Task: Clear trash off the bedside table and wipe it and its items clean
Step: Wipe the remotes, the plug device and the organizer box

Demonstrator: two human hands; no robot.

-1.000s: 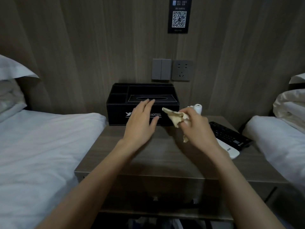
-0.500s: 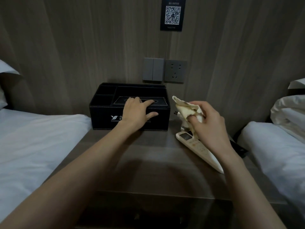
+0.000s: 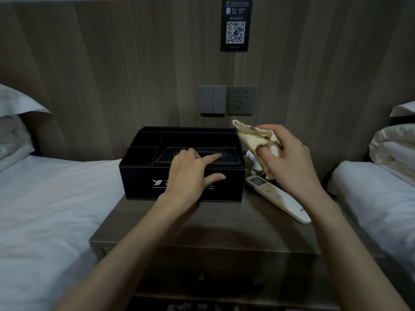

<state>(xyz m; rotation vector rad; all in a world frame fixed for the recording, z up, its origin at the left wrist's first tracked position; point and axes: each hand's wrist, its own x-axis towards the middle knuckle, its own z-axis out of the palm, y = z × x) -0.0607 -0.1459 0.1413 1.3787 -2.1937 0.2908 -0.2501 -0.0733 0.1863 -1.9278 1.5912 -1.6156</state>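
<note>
The left hand (image 3: 190, 169) is lying spread on the black tissue box (image 3: 182, 169) at the bedside table's (image 3: 202, 230) rear, steadying it. The right hand (image 3: 289, 158) is pinching a bunched, apparently soiled cloth (image 3: 253, 136); present a clean fold and wipe the lid outward.

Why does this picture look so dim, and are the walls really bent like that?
Head view: room light is low, so the black tissue box loses detail; arms cast a soft shadow on the bedside table; the wide lens bows the wall panels at the edges; the remote looks slightly soft.
</note>
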